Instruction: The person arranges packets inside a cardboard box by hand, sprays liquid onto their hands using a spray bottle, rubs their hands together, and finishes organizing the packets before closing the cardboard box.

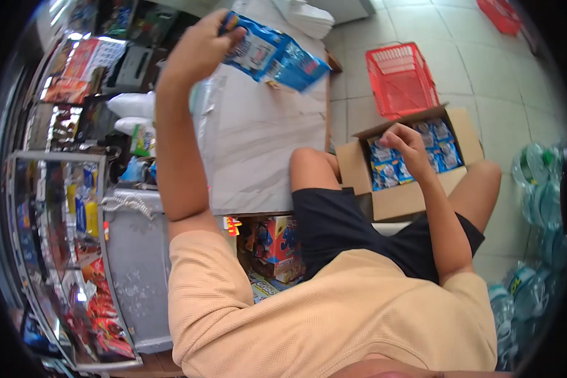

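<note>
Hands are far apart from each other in the head view: the left hand (205,41) is up high and the right hand (404,143) is down low. The left hand is closed tight on the edge of some blue packets (258,53), which look like two in a row. They hang out over the far part of the white tabletop (258,145), near some white bags (305,19). The right hand has curled fingers and is over an open brown box (400,201), but I cannot tell if it holds anything. More blue packs (390,173) with white on them lie in rows in the box. All its flaps are folded out, and it sits between the person's knees. Just past the box, a red basket (409,94) is on the tile floor (504,69). Big clear bottles (542,195) stand on the right side. Over on the left, a glass case (104,220) has red packs (104,302) in it. Under the tabletop, there is a red and blue carton (277,242). The person wears a tan shirt (359,309) and black shorts (346,217)
</note>
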The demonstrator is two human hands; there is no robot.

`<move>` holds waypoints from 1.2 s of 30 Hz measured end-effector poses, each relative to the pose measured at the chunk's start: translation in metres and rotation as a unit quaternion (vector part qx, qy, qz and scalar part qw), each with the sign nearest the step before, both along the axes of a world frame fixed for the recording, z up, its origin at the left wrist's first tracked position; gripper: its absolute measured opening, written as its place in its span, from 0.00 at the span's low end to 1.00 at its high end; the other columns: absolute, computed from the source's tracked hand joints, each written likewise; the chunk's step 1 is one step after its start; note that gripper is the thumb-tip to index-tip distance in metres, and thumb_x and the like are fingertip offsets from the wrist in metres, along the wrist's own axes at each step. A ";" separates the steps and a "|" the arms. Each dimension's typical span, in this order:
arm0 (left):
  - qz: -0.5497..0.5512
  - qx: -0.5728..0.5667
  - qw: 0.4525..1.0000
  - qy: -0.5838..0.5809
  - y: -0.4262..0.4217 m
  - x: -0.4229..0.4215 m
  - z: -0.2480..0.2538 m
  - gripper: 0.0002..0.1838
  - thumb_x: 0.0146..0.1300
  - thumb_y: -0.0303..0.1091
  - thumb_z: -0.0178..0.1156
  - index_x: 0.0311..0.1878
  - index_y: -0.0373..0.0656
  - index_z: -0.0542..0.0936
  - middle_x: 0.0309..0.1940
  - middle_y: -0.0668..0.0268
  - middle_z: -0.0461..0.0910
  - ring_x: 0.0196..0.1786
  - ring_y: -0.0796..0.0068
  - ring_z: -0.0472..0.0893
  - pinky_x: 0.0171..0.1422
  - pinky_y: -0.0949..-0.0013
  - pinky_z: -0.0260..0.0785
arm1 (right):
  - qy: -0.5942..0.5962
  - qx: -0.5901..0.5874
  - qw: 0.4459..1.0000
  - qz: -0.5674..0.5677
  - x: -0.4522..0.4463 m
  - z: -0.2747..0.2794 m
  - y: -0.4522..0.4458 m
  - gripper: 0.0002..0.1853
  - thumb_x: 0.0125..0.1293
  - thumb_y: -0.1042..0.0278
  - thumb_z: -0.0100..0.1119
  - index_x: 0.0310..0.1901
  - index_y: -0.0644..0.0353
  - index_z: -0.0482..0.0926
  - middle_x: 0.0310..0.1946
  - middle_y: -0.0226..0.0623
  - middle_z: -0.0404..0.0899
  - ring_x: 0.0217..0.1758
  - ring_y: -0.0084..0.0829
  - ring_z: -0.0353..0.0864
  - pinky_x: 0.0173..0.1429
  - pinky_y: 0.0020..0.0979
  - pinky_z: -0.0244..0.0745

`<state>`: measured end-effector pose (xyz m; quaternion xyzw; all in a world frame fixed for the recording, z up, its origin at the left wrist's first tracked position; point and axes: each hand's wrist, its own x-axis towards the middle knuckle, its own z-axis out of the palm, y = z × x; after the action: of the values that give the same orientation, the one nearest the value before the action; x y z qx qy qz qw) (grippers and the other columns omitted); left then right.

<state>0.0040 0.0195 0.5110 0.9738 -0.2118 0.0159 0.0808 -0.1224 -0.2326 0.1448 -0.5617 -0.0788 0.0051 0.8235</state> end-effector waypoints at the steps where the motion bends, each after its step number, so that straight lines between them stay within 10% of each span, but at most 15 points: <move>1: 0.006 0.024 0.999 -0.032 -0.016 -0.013 -0.025 0.17 0.69 0.44 0.61 0.49 0.40 0.77 0.39 0.60 0.83 0.36 0.67 0.81 0.43 0.67 0.73 | -0.004 0.054 0.997 0.045 -0.001 0.004 -0.001 0.12 0.74 0.60 0.56 0.40 0.61 0.80 0.34 0.31 0.82 0.38 0.20 0.77 0.48 0.20 0.71; 7: -0.049 -0.006 0.996 -0.076 -0.095 -0.079 -0.171 0.15 0.63 0.44 0.64 0.48 0.46 0.79 0.38 0.59 0.83 0.36 0.58 0.82 0.39 0.59 0.73 | 0.193 0.348 0.901 0.173 -0.009 0.026 -0.003 0.16 0.75 0.60 0.53 0.58 0.58 0.74 0.47 0.35 0.84 0.47 0.26 0.84 0.49 0.22 0.77; 13: -0.207 -0.037 0.972 -0.106 -0.098 -0.155 -0.290 0.23 0.55 0.41 0.72 0.52 0.48 0.77 0.47 0.65 0.78 0.48 0.59 0.76 0.48 0.61 0.72 | 0.224 0.396 0.889 0.055 0.002 0.001 -0.006 0.20 0.74 0.60 0.53 0.63 0.58 0.70 0.50 0.38 0.83 0.50 0.28 0.85 0.50 0.24 0.80; 18: 0.075 -0.331 0.940 -0.026 -0.078 -0.156 -0.324 0.28 0.63 0.42 0.69 0.61 0.45 0.70 0.51 0.62 0.77 0.49 0.63 0.78 0.52 0.63 0.72 | 0.161 0.165 0.973 -0.008 0.004 -0.006 0.007 0.21 0.72 0.62 0.56 0.63 0.59 0.71 0.51 0.39 0.83 0.46 0.28 0.86 0.51 0.24 0.81; 22: 0.215 -0.676 0.549 0.442 -0.080 -0.140 -0.319 0.24 0.73 0.41 0.60 0.64 0.43 0.66 0.55 0.61 0.76 0.49 0.69 0.80 0.53 0.65 0.74 | 0.104 0.159 0.980 0.056 0.001 -0.010 0.017 0.19 0.67 0.64 0.59 0.58 0.60 0.73 0.50 0.42 0.81 0.49 0.32 0.83 0.52 0.28 0.79; 27: 0.187 -0.680 0.610 0.363 -0.084 -0.137 -0.353 0.26 0.74 0.43 0.58 0.67 0.43 0.61 0.57 0.59 0.74 0.52 0.69 0.79 0.56 0.68 0.72 | -0.059 -0.277 0.959 0.018 0.005 -0.033 0.014 0.23 0.65 0.63 0.63 0.59 0.59 0.70 0.57 0.43 0.73 0.58 0.37 0.74 0.62 0.36 0.69; 35: 0.320 -0.537 0.700 0.347 -0.117 -0.147 -0.460 0.20 0.77 0.41 0.52 0.66 0.44 0.65 0.58 0.59 0.74 0.51 0.65 0.80 0.56 0.65 0.73 | -0.054 -0.469 0.851 -0.229 -0.002 -0.041 0.033 0.30 0.66 0.51 0.60 0.63 0.57 0.61 0.63 0.44 0.61 0.58 0.48 0.67 0.61 0.50 0.63; 36: 0.107 -0.768 0.502 0.384 -0.139 -0.146 -0.460 0.22 0.76 0.44 0.52 0.67 0.44 0.65 0.57 0.57 0.74 0.53 0.63 0.79 0.59 0.62 0.71 | -0.074 -0.458 0.856 -0.226 -0.004 -0.037 0.035 0.32 0.67 0.50 0.60 0.65 0.56 0.59 0.65 0.43 0.60 0.58 0.49 0.66 0.62 0.50 0.62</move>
<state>-0.1415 -0.1194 0.0514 0.4560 0.0414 -0.1943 0.8675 -0.1265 -0.1977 0.1076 -0.8767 0.0011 -0.1872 0.4431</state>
